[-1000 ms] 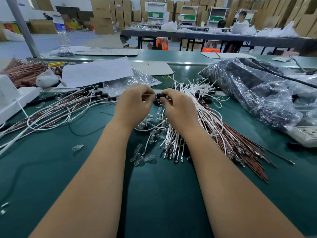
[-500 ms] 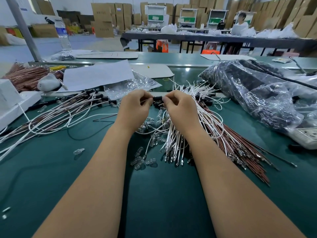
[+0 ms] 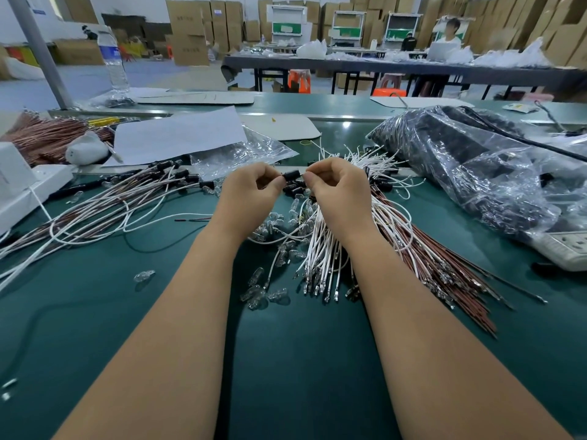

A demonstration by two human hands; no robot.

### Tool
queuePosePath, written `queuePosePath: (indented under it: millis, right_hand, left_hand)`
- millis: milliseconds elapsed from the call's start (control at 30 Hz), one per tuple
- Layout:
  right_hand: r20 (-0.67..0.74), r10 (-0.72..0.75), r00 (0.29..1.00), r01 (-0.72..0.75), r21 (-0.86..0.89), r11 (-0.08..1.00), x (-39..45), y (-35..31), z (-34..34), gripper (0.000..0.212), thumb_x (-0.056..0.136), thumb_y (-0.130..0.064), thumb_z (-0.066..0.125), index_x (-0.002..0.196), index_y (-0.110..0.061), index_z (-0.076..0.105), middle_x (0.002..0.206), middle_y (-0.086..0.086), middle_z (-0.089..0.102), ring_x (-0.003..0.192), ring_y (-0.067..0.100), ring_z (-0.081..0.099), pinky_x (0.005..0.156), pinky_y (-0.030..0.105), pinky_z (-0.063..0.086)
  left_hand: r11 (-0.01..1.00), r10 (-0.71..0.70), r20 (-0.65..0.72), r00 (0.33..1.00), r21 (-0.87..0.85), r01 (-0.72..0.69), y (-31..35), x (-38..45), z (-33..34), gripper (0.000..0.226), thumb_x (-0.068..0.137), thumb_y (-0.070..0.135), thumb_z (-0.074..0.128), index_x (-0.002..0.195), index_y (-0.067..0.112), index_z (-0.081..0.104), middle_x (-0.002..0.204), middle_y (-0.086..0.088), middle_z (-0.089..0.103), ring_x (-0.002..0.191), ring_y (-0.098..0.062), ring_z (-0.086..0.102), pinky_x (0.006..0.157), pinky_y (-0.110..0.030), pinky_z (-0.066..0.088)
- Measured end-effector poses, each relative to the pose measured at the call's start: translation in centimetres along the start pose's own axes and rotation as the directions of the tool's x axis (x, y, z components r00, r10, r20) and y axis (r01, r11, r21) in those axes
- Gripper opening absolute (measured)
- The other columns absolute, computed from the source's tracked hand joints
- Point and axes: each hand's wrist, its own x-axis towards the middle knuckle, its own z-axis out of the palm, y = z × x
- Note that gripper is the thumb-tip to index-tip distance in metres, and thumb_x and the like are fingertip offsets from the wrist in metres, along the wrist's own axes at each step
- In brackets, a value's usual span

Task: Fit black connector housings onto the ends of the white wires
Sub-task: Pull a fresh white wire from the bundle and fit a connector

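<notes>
Your left hand (image 3: 251, 193) pinches one black connector housing (image 3: 291, 175) between thumb and curled fingers, holding it above the green work surface (image 3: 286, 360). Your right hand (image 3: 338, 193) is curled tight at the other end of the housing, fingertips touching or just beside it; it appears to hold a wire end there, but the wire itself is hidden by the fingers, so this cannot be confirmed.

Judged from this position, the insertion step is in hand: one terminal is being presented to, or pressed into, the housing. Whether the terminal is already seated cannot be told.

The next move calls for the following:
- Keep the housing steady in the left hand and its opening in line with the wire.
- Push along the axis of the housing only; a tilted push may bend the terminal.
- Check the seating with a light pull before release.

Supply lies directly below your hands: a bundle of white wires (image 3: 320, 249) with bare metal terminals toward you, and loose black housings (image 3: 293, 188) just under the held one. Finished wires with housings (image 3: 178, 177) lie to the left; place the completed piece there. Small clear bulbs (image 3: 263, 293) are scattered near the bundle.
</notes>
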Motion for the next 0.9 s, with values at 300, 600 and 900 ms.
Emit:
queuePosePath:
  millis: [300, 600, 900]
  right_hand:
    - [-0.005, 0.02, 1.0, -0.02, 0.004, 1.0, 0.0, 0.1, -0.2, 0.012, 0.087, -0.017, 0.07, 0.077, -0.022, 0.067, 0.068, -0.006, 0.066, 0.063, 0.011, 0.063, 0.065, 0.026, 0.053]
    - [-0.001, 0.0, 1.0, 0.0, 0.006, 1.0, 0.1, 0.3, -0.1, 0.011, 0.089, -0.013, 0.066, 0.079, -0.019, 0.067, 0.069, -0.002, 0.066, 0.065, 0.016, 0.063, 0.069, 0.039, 0.057]
    - [0.007, 0.094, 0.996, -0.094, 0.108, 0.99, 0.1, 0.2, 0.0, 0.023, 0.089, -0.009, 0.066, 0.074, -0.026, 0.064, 0.07, 0.002, 0.068, 0.072, 0.026, 0.068, 0.077, 0.049, 0.057]
  left_hand:
    - [0.997, -0.027, 0.039, 0.999, -0.071, 0.029, 0.2, -0.2, -0.3, 0.008, 0.09, 0.014, 0.066, 0.082, 0.017, 0.067, 0.079, -0.012, 0.07, 0.047, 0.003, 0.045, 0.049, -0.009, 0.036]
    - [0.996, -0.022, 0.082, 0.996, -0.08, 0.029, 0.6, -0.5, -0.3, 0.009, 0.088, 0.013, 0.065, 0.079, 0.012, 0.067, 0.073, -0.008, 0.071, 0.065, -0.016, 0.06, 0.07, -0.038, 0.054]
    - [0.985, -0.003, 0.07, 0.998, -0.17, 0.015, 1.6, -1.0, -0.2, 0.011, 0.089, 0.004, 0.063, 0.08, 0.009, 0.067, 0.078, -0.017, 0.069, 0.068, -0.014, 0.06, 0.076, -0.038, 0.054]
